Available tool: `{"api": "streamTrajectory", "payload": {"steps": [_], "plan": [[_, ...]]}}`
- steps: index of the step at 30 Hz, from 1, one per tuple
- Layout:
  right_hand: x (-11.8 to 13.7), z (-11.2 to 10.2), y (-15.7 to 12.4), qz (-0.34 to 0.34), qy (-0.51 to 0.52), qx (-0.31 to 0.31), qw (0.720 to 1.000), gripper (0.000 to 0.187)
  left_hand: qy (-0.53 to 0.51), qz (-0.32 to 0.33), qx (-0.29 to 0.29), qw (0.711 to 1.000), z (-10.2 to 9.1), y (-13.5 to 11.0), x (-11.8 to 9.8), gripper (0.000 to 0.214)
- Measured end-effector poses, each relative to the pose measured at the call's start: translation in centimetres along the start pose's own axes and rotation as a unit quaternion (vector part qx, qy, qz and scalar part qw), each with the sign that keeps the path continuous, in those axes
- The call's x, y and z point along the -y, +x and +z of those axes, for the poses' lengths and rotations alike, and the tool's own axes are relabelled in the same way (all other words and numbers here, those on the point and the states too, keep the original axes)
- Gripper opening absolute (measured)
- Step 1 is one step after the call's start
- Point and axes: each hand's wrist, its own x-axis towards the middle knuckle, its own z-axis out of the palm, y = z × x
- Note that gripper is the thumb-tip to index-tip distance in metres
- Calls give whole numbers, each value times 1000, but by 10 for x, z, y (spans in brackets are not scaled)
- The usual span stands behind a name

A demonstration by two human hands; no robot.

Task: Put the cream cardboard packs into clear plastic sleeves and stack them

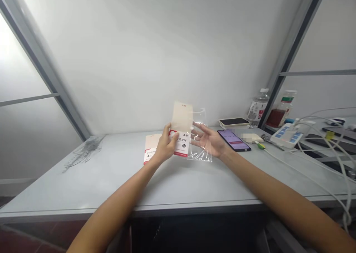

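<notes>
The left hand (165, 144) is closed on a printed card (182, 134), gripping its red-and-white lower half while the cream upper half stands clear above the grip. The right hand (209, 141) is open and spread wide, just beside a clear plastic bag (200, 151) that hangs between the hands, near the card. I cannot tell whether the right hand is holding the bag.

The bag looks thin and limp, so it could crumple or slide away with so little hold on it, and the card's corners could snag its edge. A second card (151, 147) lies flat on the table (83, 182), just past the left hand. A phone (233, 140) lies just past the right hand, where a careless sweep could knock it.

The pale table has a smooth, glossy top. Farther right are two bottles (257, 108), a power strip (286, 136) and tangled white cables (319, 160), which could catch a wide arm movement. A white wall (139, 60) rises behind the table.
</notes>
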Motion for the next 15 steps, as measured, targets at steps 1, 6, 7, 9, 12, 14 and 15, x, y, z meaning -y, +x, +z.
{"api": "streamTrajectory", "payload": {"steps": [1, 6, 7, 9, 12, 14, 15], "plan": [[1, 0, 0, 1, -6, 2, 1000, 41, 4, -3, -1, 1000, -1, 0, -1, 46], [4, 1, 0, 6, 1, 0, 1000, 40, 0, -10, -2, 1000, -1, -1, -4, 48], [3, 2, -1, 6, 5, 0, 1000, 40, -1, -6, -7, 1000, 0, -2, -3, 47], [0, 3, -1, 6, 7, -1, 1000, 39, -6, -2, -13, 1000, 3, -4, -1, 45], [-2, 5, -2, -6, -24, 1, 1000, 41, -27, -22, 4, 999, 9, -6, 0, 45], [-2, 5, -3, -21, -63, 2, 998, 41, -59, -46, 25, 997, 11, -6, 0, 44], [-1, 5, -3, -32, -83, 1, 996, 41, -78, -57, 32, 995, 10, -5, 0, 44]]}}
